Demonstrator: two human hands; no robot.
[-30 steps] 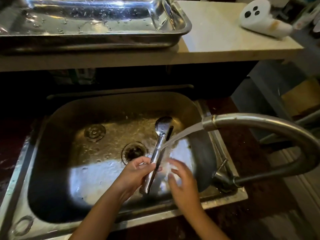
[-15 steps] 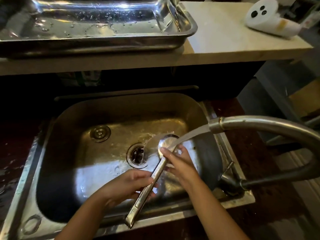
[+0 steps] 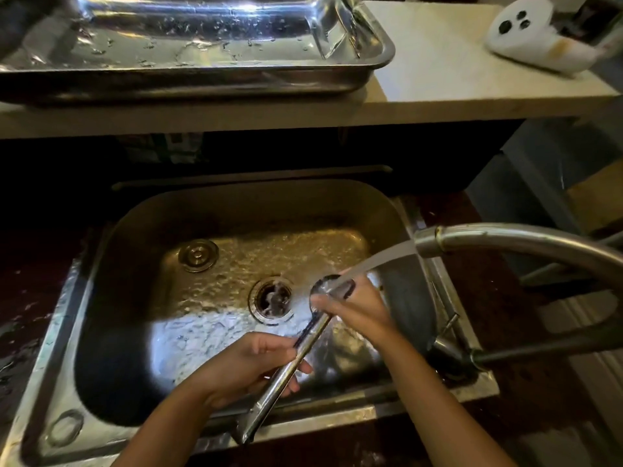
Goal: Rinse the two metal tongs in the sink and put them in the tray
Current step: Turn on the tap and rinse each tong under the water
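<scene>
1. Tongs of long, shiny metal (image 3: 296, 362) lie at a slant over the steel sink basin (image 3: 141, 251), the rounded spoon-shaped tip up under the water and the hinged end reaching down past the sink's near rim.
2. Only this one pair is clearly visible; glare and blur on the wet metal make it hard to tell whether a second pair lies anywhere in the basin.
3. The left hand (image 3: 249, 365) is curled around the middle of the handles, fingers wrapped over the top and thumb below, holding them firmly.
4. The right hand (image 3: 354, 306) is closed around the tip, fingertips pinching the rounded head just beside the round drain opening (image 3: 273, 298).
5. A stream of water (image 3: 381, 257) runs from the curved brushed-metal faucet spout (image 3: 505, 246) on the right and lands on the tip and the right hand's fingers.
6. The sink floor is wet and rippled, with a small round metal plug (image 3: 198, 255) lying left of the drain.
7. A rectangular shiny steel tray (image 3: 377, 59), beaded with droplets, sits on the pale stone surface (image 3: 438, 75) behind and above the sink, well apart from the tongs.
8. A white rounded plastic object with dark dots (image 3: 526, 32) rests at the far right of that surface.
</scene>
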